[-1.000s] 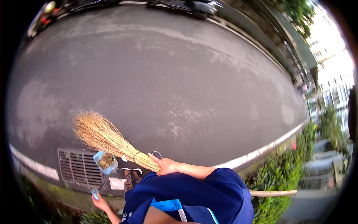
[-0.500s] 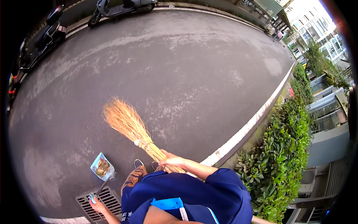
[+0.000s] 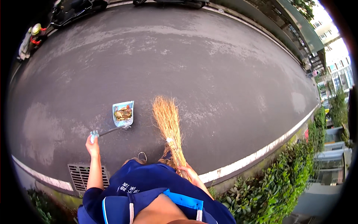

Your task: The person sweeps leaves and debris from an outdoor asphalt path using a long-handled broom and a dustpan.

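My left hand (image 3: 93, 144) is closed round the pale blue grip of a long-handled dustpan (image 3: 129, 122), held out to the left. Its dark handle runs to a light blue pan, in which dry brown leaves (image 3: 123, 112) lie. Whether the pan touches the road cannot be told. In front of my body, my right hand (image 3: 189, 173) wraps round the bound stalks of a straw broom (image 3: 172, 139). The broom's bristles fan out forward over the asphalt, to the right of the dustpan. A white tie shows round its middle.
A metal drain grate (image 3: 80, 178) lies near my left arm. A white kerb line (image 3: 246, 160) and a green hedge (image 3: 268, 179) run along the right. Parked scooters (image 3: 71, 13) stand at the far left edge of the grey road (image 3: 209, 78).
My left hand has moved forward and up, carrying the dustpan farther ahead. The broom has swung right and now points more straight forward. The whole view has turned.
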Tool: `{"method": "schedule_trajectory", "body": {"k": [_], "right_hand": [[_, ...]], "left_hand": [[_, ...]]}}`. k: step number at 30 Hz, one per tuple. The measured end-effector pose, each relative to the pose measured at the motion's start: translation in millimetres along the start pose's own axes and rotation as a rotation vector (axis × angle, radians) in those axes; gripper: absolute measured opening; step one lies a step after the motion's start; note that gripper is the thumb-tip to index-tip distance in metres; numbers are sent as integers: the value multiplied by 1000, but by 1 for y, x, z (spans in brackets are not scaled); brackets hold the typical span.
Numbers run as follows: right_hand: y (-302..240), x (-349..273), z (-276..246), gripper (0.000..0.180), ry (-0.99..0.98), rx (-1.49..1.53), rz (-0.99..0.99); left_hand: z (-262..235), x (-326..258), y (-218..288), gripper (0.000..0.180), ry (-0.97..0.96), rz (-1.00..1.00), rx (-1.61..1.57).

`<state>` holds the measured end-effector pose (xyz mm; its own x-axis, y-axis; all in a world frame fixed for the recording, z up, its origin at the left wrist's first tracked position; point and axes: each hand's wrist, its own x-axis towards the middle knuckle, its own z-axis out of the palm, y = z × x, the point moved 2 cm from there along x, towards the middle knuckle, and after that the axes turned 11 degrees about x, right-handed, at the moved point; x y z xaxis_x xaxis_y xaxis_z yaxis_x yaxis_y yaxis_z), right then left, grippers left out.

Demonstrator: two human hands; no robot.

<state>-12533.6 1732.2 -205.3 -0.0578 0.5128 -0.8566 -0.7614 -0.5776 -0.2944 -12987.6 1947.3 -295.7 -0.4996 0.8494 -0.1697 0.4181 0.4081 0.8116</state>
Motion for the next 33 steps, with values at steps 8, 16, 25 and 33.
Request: {"method": "schedule_trajectory", "body": {"k": [8, 16, 25, 33], "right_hand": [[-125, 30, -13, 39, 32, 91, 1], [-279, 72, -41, 44, -91, 69, -38], [-415, 131, -51, 39, -62, 41, 30], [-537, 203, -63, 39, 45, 76, 21]], "left_hand": [[116, 22, 122, 41, 74, -21, 143], [189, 15, 236, 31, 62, -139, -159], [309, 43, 281, 40, 119, -34, 135], [448, 78, 347, 38, 208, -155, 257]]}}
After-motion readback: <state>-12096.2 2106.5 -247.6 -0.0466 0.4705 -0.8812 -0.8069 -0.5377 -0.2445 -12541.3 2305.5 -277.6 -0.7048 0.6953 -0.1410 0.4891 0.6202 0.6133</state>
